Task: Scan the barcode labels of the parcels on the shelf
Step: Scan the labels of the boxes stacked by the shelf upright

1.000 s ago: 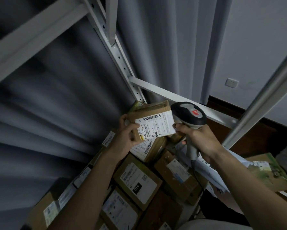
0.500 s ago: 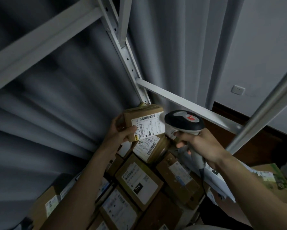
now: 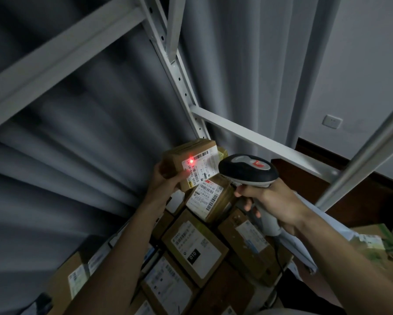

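Red light [image 3: 191, 160] glows on the white label [image 3: 201, 167] of a small brown box [image 3: 188, 163] that the left hand [image 3: 166, 180] grips above the pile of parcels [image 3: 195, 251] on the shelf, while the right hand [image 3: 275, 201] grips the scanner [image 3: 247, 170] just beside it.

My left hand [image 3: 166, 178] grips a small parcel [image 3: 188, 162]; my right hand [image 3: 275, 201] aims the scanner [image 3: 247, 170], red dot [image 3: 191, 160] on its label [image 3: 201, 168].

Red scan dot [image 3: 191, 160] now lit on held parcel's label [image 3: 200, 165], absent before
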